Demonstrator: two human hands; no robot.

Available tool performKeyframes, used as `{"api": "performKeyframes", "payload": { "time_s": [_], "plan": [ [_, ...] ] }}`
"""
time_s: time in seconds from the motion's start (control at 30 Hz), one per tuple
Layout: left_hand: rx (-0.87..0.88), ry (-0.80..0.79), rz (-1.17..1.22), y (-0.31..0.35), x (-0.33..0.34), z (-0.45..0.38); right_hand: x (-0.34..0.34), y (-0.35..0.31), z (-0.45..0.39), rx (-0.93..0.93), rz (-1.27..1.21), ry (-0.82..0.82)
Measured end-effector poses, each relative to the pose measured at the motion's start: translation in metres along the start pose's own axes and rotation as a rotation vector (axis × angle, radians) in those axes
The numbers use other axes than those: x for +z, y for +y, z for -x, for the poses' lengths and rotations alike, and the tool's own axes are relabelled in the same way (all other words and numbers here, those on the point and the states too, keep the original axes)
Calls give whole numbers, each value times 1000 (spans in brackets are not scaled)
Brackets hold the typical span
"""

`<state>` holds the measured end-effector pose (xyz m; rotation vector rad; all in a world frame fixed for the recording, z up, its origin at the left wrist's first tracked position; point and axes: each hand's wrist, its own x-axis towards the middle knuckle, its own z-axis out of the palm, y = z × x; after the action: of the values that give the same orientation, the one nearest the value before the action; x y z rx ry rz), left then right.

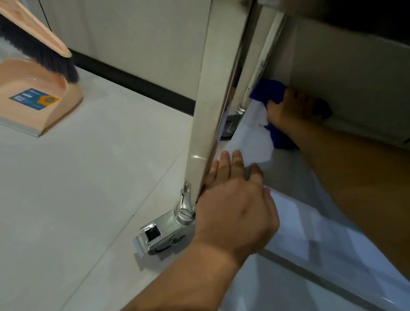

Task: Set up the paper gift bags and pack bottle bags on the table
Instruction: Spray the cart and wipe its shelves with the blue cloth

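Low under the table, a crumpled blue and white bag [267, 95] lies on the floor by the far metal leg, and my right hand [290, 108] is closed on it. A flat white paper bag [251, 144] stretches from there toward me along the floor. My left hand [236, 201] rests on this white paper just behind the near table leg [208, 106], fingers stretched out and not gripping. Part of the paper is hidden under my left hand and right forearm.
The steel leg ends in a chrome foot bracket [161, 233] on the pale tiled floor. A peach dustpan [25, 95] and a dark-bristled brush [38, 45] stand at the upper left. A black skirting board [133, 80] runs along the wall.
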<state>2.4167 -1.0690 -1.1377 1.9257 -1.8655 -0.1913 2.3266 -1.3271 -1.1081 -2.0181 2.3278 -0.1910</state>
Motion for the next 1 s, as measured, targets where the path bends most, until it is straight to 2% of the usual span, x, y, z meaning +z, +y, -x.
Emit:
{"api": "performKeyframes", "payload": {
  "time_s": [0.13,0.3,0.4,0.53,0.7,0.83,1.0],
  "plan": [
    [23,-16,-27,2,-1,0,3,17,40,-139,-78,-46],
    [37,153,44,2,3,2,-2,38,131,-297,-117,-61],
    [49,190,96,2,2,4,-14,59,192,-397,-123,-148],
    [-13,185,188,7,-2,4,-30,95,252,-537,-241,-95],
    [-73,81,171,12,-7,5,-26,147,305,-492,-126,24],
    [-58,55,126,31,-5,12,-28,168,312,-415,-10,-72],
    [-2,15,183,56,-7,9,-32,151,285,-322,-61,-120]
  ]
}}
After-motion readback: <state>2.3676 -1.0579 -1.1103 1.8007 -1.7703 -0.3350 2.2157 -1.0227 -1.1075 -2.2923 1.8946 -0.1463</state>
